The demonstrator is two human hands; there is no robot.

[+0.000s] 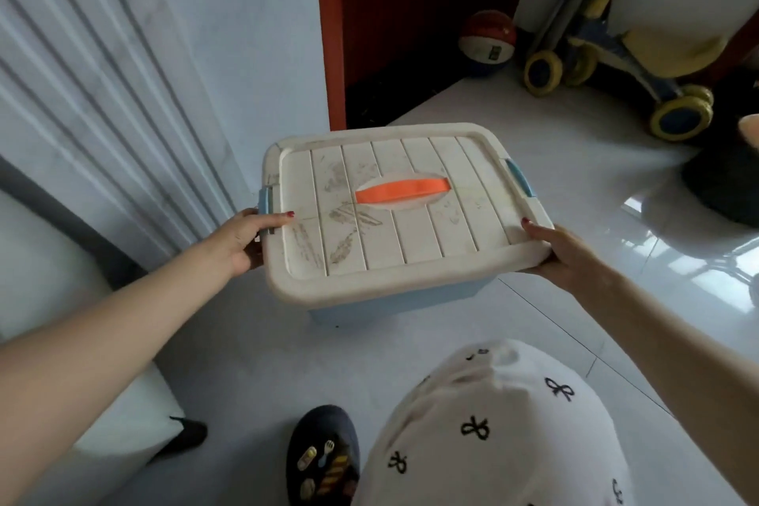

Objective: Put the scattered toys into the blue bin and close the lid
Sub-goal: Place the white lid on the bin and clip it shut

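- One blue bin (pixel 390 300) sits on the floor (pixel 575 185), its one cream lid (pixel 394 209) on top.
- My left hand (pixel 242 238) grips the left edge; my right hand (pixel 562 255) grips the near right corner.
- Two blue latches (pixel 519 177).

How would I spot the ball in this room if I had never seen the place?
Start at the dark red door at the back of the room. The ball lies at its foot on the right side, left of the yellow-wheeled stroller. It is the only round thing there, banded red, white and blue.
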